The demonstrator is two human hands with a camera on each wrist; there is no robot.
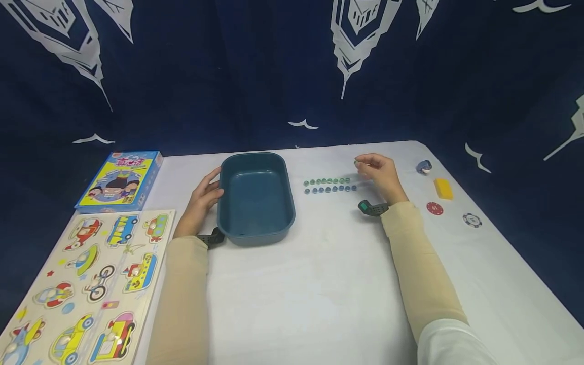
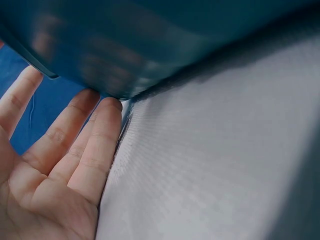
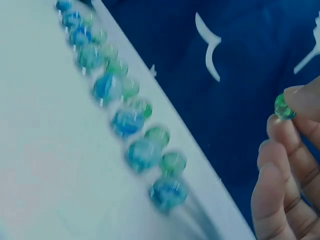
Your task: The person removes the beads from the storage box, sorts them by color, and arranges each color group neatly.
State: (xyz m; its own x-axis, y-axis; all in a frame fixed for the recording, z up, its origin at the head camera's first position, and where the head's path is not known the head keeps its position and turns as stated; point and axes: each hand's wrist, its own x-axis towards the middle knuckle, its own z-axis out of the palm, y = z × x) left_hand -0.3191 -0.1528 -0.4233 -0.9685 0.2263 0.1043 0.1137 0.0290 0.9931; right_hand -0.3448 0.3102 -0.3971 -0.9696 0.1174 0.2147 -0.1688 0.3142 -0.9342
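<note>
My right hand [image 1: 379, 175] pinches a green marble [image 3: 284, 106] between thumb and fingertip, raised past the right end of two marble rows. One row is of green marbles [image 1: 329, 181], and nearer me runs a row of blue marbles [image 1: 334, 188]. A dark teal plastic basin [image 1: 256, 235] stands left of the rows, its inside bare. Against the basin's left side rests my left hand [image 1: 201, 205], with fairly straight fingers [image 2: 102, 135] whose tips touch the wall in the left wrist view.
To the left lie a blue and yellow card-game box [image 1: 119, 182] and a wooden vehicle puzzle board [image 1: 114, 263]. Near the right edge are a small blue figure [image 1: 424, 167], a yellow block [image 1: 443, 188], a red chip [image 1: 435, 208] and a black-and-white chip [image 1: 472, 220].
</note>
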